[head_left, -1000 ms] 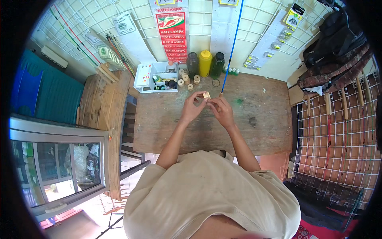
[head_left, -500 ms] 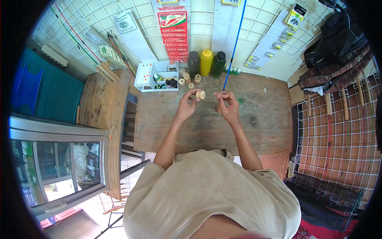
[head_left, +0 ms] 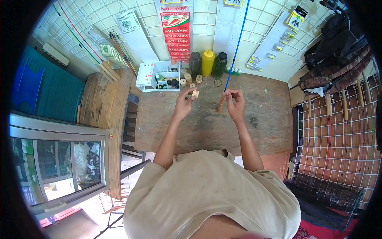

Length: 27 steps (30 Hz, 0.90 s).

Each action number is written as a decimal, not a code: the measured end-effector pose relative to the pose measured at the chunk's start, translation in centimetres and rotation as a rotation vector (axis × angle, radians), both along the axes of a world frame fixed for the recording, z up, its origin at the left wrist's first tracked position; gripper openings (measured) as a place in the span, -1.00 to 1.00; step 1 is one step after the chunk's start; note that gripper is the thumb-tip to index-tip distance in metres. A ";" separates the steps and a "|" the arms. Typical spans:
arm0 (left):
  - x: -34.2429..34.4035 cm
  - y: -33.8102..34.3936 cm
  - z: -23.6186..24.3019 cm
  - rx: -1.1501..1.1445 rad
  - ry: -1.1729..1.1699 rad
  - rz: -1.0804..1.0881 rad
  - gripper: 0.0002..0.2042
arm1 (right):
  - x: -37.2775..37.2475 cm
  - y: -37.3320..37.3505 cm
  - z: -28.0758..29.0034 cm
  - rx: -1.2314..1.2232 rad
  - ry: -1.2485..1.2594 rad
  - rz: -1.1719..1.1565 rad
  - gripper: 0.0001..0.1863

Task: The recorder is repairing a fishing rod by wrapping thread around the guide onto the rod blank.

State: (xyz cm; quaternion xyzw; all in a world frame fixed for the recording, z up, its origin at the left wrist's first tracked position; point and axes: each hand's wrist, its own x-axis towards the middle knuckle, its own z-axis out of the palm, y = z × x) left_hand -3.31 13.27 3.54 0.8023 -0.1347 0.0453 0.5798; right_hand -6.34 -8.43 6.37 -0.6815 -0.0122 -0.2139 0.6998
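My left hand [head_left: 183,105] grips a small pale wooden spool [head_left: 195,94] between thumb and fingers, above the worn wooden table [head_left: 262,131]. My right hand [head_left: 237,104] is closed in a pinch beside a blue rod [head_left: 235,51] with a brown handle [head_left: 221,104], its fingertips at or very near the top of the handle; what they hold is too small to make out. More wooden spools [head_left: 188,79] stand behind my hands, near a thin ring [head_left: 218,79].
At the back are a white compartment tray [head_left: 141,83], a yellow bottle [head_left: 207,63], dark bottles [head_left: 220,67] and small green bottles [head_left: 234,73]. A side bench [head_left: 99,99] and open window [head_left: 59,133] are left; rods on a grid [head_left: 334,139] and bags [head_left: 334,51] are right.
My hands, together at first, have moved apart, the left carrying the spool leftward and the right moving rightward and slightly up beside the rod. More of the rod's brown handle shows.
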 end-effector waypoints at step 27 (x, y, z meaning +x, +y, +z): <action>0.0 -1.7 1.1 -0.116 -0.066 -0.005 -0.65 | -0.1 2.9 2.1 -0.489 0.068 0.279 -0.37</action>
